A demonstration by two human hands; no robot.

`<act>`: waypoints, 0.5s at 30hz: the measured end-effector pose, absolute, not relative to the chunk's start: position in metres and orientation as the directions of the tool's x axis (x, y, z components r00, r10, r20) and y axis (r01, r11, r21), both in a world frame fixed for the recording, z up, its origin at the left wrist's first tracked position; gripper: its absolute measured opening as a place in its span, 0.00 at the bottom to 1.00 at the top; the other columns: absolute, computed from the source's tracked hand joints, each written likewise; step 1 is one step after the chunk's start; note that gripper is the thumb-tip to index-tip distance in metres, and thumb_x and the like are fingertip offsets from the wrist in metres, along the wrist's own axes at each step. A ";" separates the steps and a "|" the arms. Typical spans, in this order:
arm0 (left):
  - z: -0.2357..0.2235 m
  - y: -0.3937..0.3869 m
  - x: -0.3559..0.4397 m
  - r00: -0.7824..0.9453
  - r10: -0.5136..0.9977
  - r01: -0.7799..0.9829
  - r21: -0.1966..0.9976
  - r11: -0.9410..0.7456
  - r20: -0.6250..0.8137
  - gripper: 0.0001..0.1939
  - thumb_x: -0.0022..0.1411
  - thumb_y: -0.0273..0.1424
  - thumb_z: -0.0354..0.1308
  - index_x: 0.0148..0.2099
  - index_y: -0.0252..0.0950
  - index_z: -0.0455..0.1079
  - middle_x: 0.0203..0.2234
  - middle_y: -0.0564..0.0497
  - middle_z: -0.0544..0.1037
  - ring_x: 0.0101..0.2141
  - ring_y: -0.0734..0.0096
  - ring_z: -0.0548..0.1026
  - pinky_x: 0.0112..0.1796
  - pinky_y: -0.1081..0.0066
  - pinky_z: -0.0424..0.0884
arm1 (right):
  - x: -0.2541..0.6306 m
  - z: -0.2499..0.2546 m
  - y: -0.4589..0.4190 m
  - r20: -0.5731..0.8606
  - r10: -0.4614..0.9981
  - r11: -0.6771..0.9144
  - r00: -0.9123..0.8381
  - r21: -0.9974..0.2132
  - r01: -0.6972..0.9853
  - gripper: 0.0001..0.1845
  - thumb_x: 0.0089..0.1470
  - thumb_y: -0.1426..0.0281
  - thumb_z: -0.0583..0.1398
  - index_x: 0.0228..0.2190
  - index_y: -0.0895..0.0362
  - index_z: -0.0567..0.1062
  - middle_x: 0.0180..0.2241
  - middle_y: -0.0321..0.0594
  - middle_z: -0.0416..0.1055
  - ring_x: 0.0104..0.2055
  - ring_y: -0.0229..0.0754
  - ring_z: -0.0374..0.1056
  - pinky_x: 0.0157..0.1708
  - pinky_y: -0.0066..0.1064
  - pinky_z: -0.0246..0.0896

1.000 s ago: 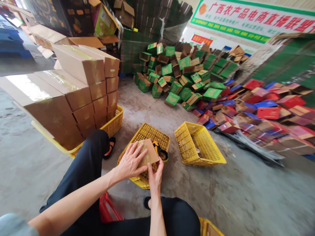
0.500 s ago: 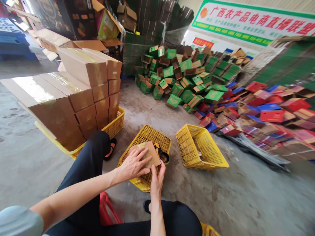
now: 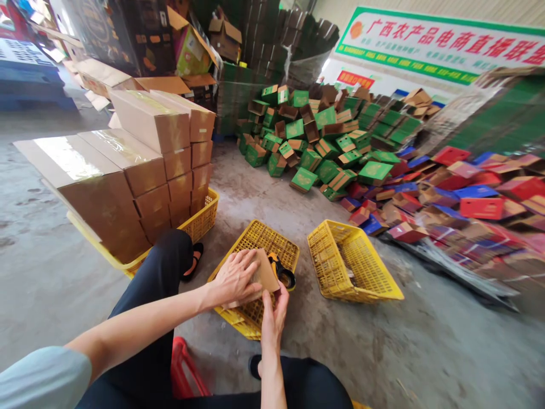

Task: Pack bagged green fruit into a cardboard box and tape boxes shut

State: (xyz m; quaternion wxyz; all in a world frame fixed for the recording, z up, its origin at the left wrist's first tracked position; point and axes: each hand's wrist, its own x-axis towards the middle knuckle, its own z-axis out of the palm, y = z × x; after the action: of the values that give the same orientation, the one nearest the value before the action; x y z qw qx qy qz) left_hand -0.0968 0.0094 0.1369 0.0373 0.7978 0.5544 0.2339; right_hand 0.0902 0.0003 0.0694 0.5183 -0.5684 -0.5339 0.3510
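A small brown cardboard box (image 3: 267, 274) rests on an upturned-looking yellow plastic crate (image 3: 275, 241) between my knees. My left hand (image 3: 237, 277) lies flat across the top of the box, fingers stretched out, covering much of its left side. At the near right corner, my right hand (image 3: 275, 313) grips the box edge between thumb and fingers. Just beyond that corner, touching or nearly touching the box, a yellow and black tape dispenser (image 3: 283, 270) sits on the crate.
Stacked closed cartons (image 3: 102, 196) fill a yellow crate (image 3: 200, 222) at left. Another yellow crate (image 3: 357, 261) lies on the floor at right. Farther off are heaps of green boxes (image 3: 304, 179) and red-blue boxes (image 3: 481, 208). A red stool (image 3: 185, 366) shows beneath me.
My left hand has slid slightly and its fingers have drawn closer together on the box top. The right hand keeps its place at the corner. The whole view has shifted a little.
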 end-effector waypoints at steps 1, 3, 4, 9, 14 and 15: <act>0.137 0.009 -0.097 0.270 0.902 0.869 0.319 -0.379 0.337 0.32 0.70 0.50 0.56 0.67 0.34 0.64 0.68 0.33 0.61 0.65 0.42 0.61 0.60 0.45 0.62 | 0.090 0.070 0.000 0.155 0.972 0.108 0.176 -0.962 0.252 0.34 0.58 0.52 0.61 0.61 0.55 0.66 0.59 0.54 0.71 0.57 0.55 0.70 0.56 0.48 0.66; 0.137 0.009 -0.098 0.256 0.901 0.870 0.323 -0.372 0.349 0.32 0.70 0.50 0.56 0.66 0.35 0.65 0.65 0.33 0.62 0.63 0.42 0.62 0.60 0.46 0.62 | 0.090 0.071 0.000 0.144 0.976 0.099 0.161 -0.960 0.263 0.34 0.59 0.52 0.61 0.61 0.55 0.65 0.59 0.55 0.70 0.58 0.55 0.70 0.56 0.48 0.66; 0.138 0.009 -0.099 0.253 0.900 0.870 0.323 -0.372 0.354 0.31 0.70 0.49 0.56 0.66 0.35 0.65 0.64 0.34 0.63 0.63 0.43 0.62 0.60 0.46 0.62 | 0.091 0.071 0.000 0.135 0.978 0.090 0.157 -0.960 0.264 0.34 0.59 0.52 0.61 0.61 0.55 0.65 0.59 0.55 0.70 0.58 0.55 0.70 0.56 0.48 0.66; 0.146 0.015 -0.098 0.277 0.905 0.891 0.266 -0.368 0.322 0.28 0.69 0.50 0.57 0.60 0.36 0.70 0.62 0.35 0.66 0.58 0.44 0.66 0.55 0.48 0.67 | 0.090 0.073 0.000 0.106 0.979 0.056 0.173 -0.961 0.272 0.35 0.58 0.52 0.61 0.61 0.56 0.65 0.59 0.55 0.70 0.58 0.56 0.70 0.57 0.49 0.65; 0.146 0.021 -0.102 0.322 0.896 0.885 0.241 -0.400 0.305 0.32 0.68 0.54 0.55 0.62 0.35 0.69 0.63 0.34 0.67 0.57 0.43 0.67 0.55 0.48 0.67 | 0.087 0.075 0.001 0.093 0.979 0.045 0.180 -0.966 0.254 0.36 0.58 0.51 0.60 0.61 0.55 0.64 0.60 0.55 0.69 0.59 0.56 0.69 0.58 0.49 0.65; 0.144 0.020 -0.104 0.334 0.889 0.878 0.240 -0.414 0.313 0.34 0.69 0.55 0.54 0.65 0.35 0.67 0.64 0.34 0.66 0.58 0.43 0.66 0.56 0.47 0.66 | 0.087 0.076 0.001 0.089 0.979 0.040 0.185 -0.967 0.252 0.36 0.58 0.51 0.60 0.61 0.55 0.64 0.60 0.55 0.69 0.59 0.56 0.69 0.58 0.49 0.65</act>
State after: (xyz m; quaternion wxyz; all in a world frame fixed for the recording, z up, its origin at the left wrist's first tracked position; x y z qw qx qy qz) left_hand -0.1039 0.0200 0.1441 0.0138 0.8165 0.5411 0.2008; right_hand 0.0869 0.0014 0.0758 0.4964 -0.5881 -0.5232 0.3660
